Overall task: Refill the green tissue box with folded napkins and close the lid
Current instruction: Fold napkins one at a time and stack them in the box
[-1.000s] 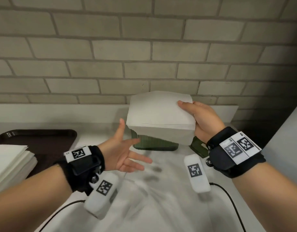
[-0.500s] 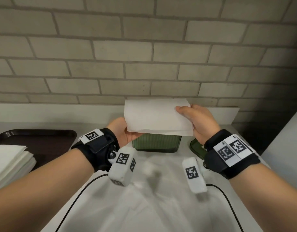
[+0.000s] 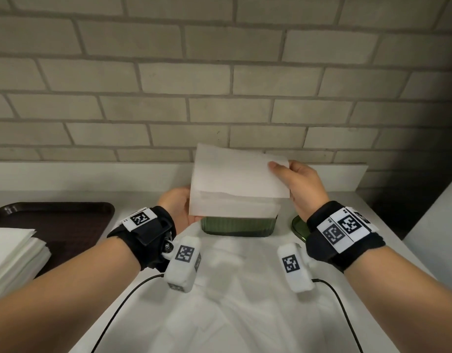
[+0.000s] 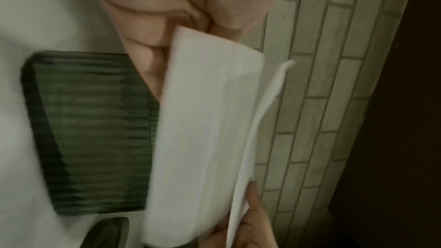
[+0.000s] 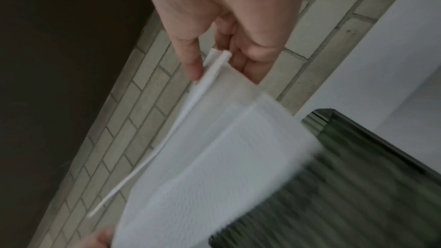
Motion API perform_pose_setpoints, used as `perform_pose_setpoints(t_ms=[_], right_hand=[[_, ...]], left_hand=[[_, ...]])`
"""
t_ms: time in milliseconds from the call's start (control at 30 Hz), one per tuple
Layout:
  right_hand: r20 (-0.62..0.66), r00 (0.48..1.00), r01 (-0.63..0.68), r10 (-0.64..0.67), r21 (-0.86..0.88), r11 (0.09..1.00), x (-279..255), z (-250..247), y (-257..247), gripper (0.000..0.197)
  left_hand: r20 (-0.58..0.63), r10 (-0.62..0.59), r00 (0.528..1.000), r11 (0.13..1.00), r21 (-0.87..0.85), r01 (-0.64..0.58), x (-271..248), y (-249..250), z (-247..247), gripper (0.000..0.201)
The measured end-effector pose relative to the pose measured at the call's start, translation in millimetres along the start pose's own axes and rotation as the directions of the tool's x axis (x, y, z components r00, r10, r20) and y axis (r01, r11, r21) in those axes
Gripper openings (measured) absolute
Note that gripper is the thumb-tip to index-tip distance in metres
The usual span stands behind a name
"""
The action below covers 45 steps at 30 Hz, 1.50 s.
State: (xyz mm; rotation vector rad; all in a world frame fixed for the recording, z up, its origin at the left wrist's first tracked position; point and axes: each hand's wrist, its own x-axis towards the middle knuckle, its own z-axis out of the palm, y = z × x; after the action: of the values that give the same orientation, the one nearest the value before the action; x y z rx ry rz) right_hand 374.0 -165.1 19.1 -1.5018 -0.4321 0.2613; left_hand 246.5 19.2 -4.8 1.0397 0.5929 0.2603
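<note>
A wad of folded white napkins hangs just above the ribbed green tissue box, its lower edge at the box's open top. My right hand pinches the upper right corner, thumb in front. My left hand holds the left edge, fingers hidden behind the paper. The left wrist view shows the napkins beside the box. The right wrist view shows the right hand's thumb and fingers pinching the napkins over the box. The green lid lies right of the box.
A dark brown tray sits at the left, with a stack of white napkins in front of it. A brick wall stands right behind the box. A white panel rises at the right. Camera cables trail over the white counter.
My left hand, open and below the napkins a second ago, has come up and taken their left edge. The napkins now hang more upright and lower, at the box's top.
</note>
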Motion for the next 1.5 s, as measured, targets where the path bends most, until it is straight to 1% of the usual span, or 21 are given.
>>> perform_pose_setpoints(t_ms=[67, 133, 267, 333, 367, 467, 600, 700, 767, 800, 867, 900, 967, 1033, 1133, 1200, 1233, 1267, 1333, 1400, 1500], right_hand=[[-0.015, 1.0, -0.014, 0.013, -0.065, 0.998, 2.8, 1.8, 6.7, 0.02], [-0.051, 0.998, -0.04, 0.035, -0.111, 0.993, 10.3, 2.8, 16.4, 0.014], [-0.137, 0.988, -0.093, 0.066, -0.204, 0.975, 27.1, 5.0, 27.0, 0.025], [-0.118, 0.992, -0.076, 0.042, -0.295, 0.953, 34.8, 7.9, 27.1, 0.017], [-0.109, 0.994, -0.061, 0.025, -0.335, 0.94, 38.9, 9.7, 26.5, 0.015], [-0.115, 0.993, -0.056, 0.006, -0.44, 0.896, 47.4, 13.6, 19.3, 0.023], [-0.165, 0.976, -0.198, 0.141, -0.41, 0.89, 54.9, 20.3, 13.1, 0.034], [-0.196, 0.94, -0.323, 0.279, -0.253, 0.912, 52.9, 22.8, 7.6, 0.042], [-0.143, 0.936, -0.345, 0.321, -0.199, 0.917, 55.3, 20.4, 9.3, 0.03], [-0.079, 0.931, -0.364, 0.355, -0.179, 0.914, 56.9, 19.5, 10.4, 0.022], [0.006, 0.917, -0.396, 0.399, -0.1, 0.913, 54.0, 14.6, 8.3, 0.021], [0.024, 0.91, -0.411, 0.414, -0.087, 0.908, 56.5, 11.1, 8.8, 0.021], [0.027, 0.924, -0.376, 0.381, -0.113, 0.92, 59.9, 8.2, 9.4, 0.02], [0.003, 0.945, -0.321, 0.327, -0.18, 0.93, 61.8, 6.7, 11.7, 0.019], [-0.048, 0.977, -0.208, 0.207, -0.414, 0.886, 68.8, 1.7, 23.0, 0.027], [-0.088, 0.986, -0.164, 0.138, -0.551, 0.818, 65.8, -1.6, 26.4, 0.029], [-0.09, 0.988, -0.154, 0.125, -0.602, 0.783, 64.4, -3.3, 27.8, 0.021], [-0.079, 0.989, -0.148, 0.127, -0.641, 0.753, 63.1, -5.0, 29.2, 0.014], [-0.077, 0.989, -0.142, 0.122, -0.694, 0.706, 59.6, -5.3, 29.7, 0.025], [-0.089, 0.992, -0.127, 0.092, -0.725, 0.677, 58.4, -5.1, 29.3, 0.029], [-0.078, 0.995, -0.101, 0.064, -0.75, 0.654, 57.5, -3.2, 28.9, 0.027]], left_hand=[[0.022, 0.004, 1.0, 1.0, 0.0, -0.004, 3.7, -0.4, 2.7, 0.03], [0.045, -0.008, 0.999, 1.0, 0.008, 0.008, 9.2, -0.3, 5.0, 0.031], [0.117, -0.031, 0.993, 0.999, 0.026, 0.028, 16.1, 11.2, 15.1, 0.063], [0.073, 0.021, 0.997, 0.998, 0.055, -0.025, 23.0, 16.2, 22.2, 0.051], [0.036, 0.053, 0.998, 0.992, 0.114, -0.057, 27.5, 17.9, 24.9, 0.044], [-0.037, 0.118, 0.992, 0.955, 0.28, -0.104, 39.3, 24.2, 33.5, 0.031], [-0.071, 0.163, 0.984, 0.917, 0.379, -0.125, 55.9, 29.2, 39.3, 0.039], [-0.078, 0.175, 0.981, 0.949, 0.279, -0.147, 66.4, 26.3, 38.2, 0.039], [-0.066, 0.189, 0.98, 0.963, 0.205, -0.172, 68.2, 23.3, 36.1, 0.037], [-0.06, 0.202, 0.978, 0.965, 0.181, -0.188, 68.9, 21.4, 34.6, 0.036], [-0.051, 0.222, 0.974, 0.965, 0.155, -0.212, 69.8, 18.6, 31.0, 0.037], [-0.046, 0.222, 0.974, 0.966, 0.143, -0.214, 71.2, 18.2, 29.1, 0.038], [-0.053, 0.202, 0.978, 0.971, 0.143, -0.193, 73.0, 17.8, 26.9, 0.04], [-0.088, 0.208, 0.974, 0.953, 0.245, -0.181, 75.7, 16.6, 25.3, 0.049], [-0.096, 0.323, 0.941, 0.815, 0.534, -0.225, 79.1, 12.3, 22.1, 0.062], [-0.034, 0.362, 0.931, 0.647, 0.728, -0.225, 78.4, 8.9, 20.9, 0.061], [-0.014, 0.364, 0.931, 0.571, 0.793, -0.212, 78.2, 7.5, 20.5, 0.061], [0.001, 0.367, 0.93, 0.51, 0.836, -0.202, 78.0, 6.4, 20.3, 0.062], [0.038, 0.37, 0.928, 0.405, 0.893, -0.198, 78.3, 5.2, 19.9, 0.06], [0.079, 0.365, 0.927, 0.344, 0.914, -0.214, 80.0, 4.7, 20.1, 0.055], [0.133, 0.363, 0.922, 0.272, 0.932, -0.241, 83.7, 7.4, 20.3, 0.048]])
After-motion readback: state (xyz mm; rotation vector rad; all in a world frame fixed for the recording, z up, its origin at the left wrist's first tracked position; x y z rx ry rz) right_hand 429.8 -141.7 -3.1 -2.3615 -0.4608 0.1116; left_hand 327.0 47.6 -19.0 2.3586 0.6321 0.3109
